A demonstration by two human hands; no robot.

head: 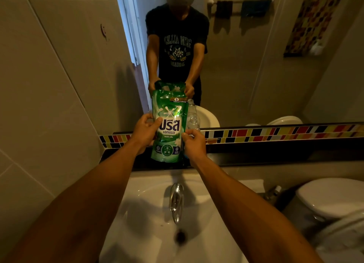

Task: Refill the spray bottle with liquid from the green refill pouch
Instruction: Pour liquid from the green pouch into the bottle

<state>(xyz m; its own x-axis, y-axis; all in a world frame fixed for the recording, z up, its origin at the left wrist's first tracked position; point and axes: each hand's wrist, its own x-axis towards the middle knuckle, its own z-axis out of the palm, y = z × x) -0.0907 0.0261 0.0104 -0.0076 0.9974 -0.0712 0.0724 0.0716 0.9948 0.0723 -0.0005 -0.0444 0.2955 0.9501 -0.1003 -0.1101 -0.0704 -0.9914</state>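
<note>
The green refill pouch (169, 132) stands upright on the dark ledge (256, 154) behind the sink. My left hand (144, 131) grips its left edge and my right hand (194, 143) grips its right edge. A clear bottle (193, 120) with no spray head on it stands just behind and to the right of the pouch, partly hidden by it and close to the mirror. The pouch's top and both hands also appear reflected in the mirror.
A white sink (149, 213) with a chrome tap (176, 201) lies below my arms. A toilet with a white lid (332, 197) stands at the right. A coloured tile strip (275, 133) runs under the mirror, with tiled wall to the left.
</note>
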